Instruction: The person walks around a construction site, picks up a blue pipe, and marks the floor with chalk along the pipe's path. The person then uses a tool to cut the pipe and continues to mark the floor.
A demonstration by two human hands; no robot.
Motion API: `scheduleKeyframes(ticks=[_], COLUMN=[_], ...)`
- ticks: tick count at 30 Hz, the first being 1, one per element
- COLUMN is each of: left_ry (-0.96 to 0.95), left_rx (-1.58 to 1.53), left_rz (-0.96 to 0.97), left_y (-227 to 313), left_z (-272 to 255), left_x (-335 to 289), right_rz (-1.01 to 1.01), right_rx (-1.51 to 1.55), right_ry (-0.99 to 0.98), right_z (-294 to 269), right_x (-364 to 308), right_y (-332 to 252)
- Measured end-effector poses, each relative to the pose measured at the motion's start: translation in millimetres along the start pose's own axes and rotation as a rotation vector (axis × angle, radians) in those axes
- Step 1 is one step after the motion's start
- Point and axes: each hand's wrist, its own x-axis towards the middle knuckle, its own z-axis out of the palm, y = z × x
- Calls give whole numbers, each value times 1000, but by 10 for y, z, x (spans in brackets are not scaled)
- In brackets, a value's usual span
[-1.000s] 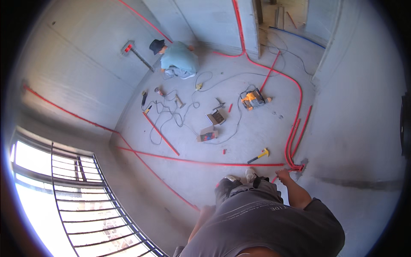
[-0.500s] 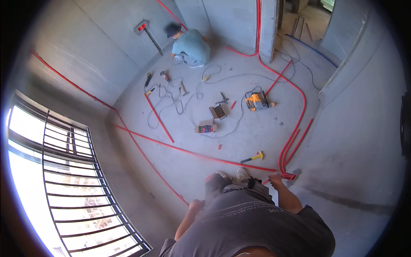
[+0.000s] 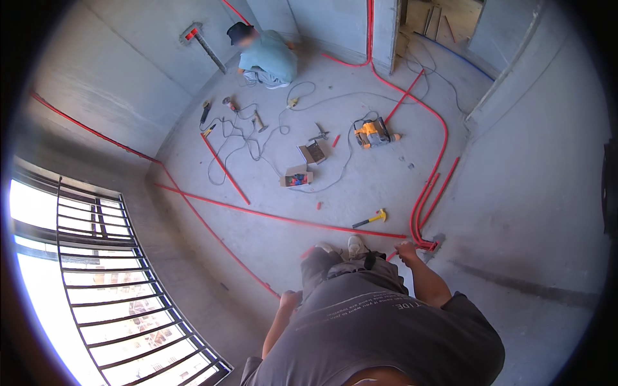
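Smooth plastic pipes [image 3: 425, 244], matt concrete floor [image 3: 380, 186]

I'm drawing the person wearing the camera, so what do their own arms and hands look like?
Both arms come out of short, dark grey sleeves. They belong to a dark grey shirt with pale printing across it. Below the sleeves, the arms are bare. The left hand and right hand have no gloves. Anything as small as a ring would be too tiny to see.

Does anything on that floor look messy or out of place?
The grey cables look messy, tangled in loose loops on the floor. A short red piece also lies by itself near the yellow-and-black hammer.
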Motion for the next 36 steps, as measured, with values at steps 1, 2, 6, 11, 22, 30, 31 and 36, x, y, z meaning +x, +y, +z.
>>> scheduleKeyframes(ticks=[1,2,6,11,22,30,31,36], left_ry=[0,1,11,0,-7,30,25,33], left_rx=[-22,-45,-74,-59,48,21,11,-10], left_rz=[-12,-26,-25,-4,42,36,32,-26], left_y=[0,-1,-26,66,-294,-228,-210,-195], left_z=[-4,-7,-47,22,106,110,98,39], left_x=[-5,-11,-65,5,254,103,68,-89], right_rz=[0,10,51,-414,45,22,17,25], right_rx=[7,7,38,-220,98,53,58,6], right_ry=[-3,0,-9,-33,9,-34,-45,-68], right_z=[6,8,99,-2,66,73,82,188], right_x=[-9,-14,-26,426,-68,-38,-27,20], right_y=[-2,-5,-4,638,51,110,130,131])
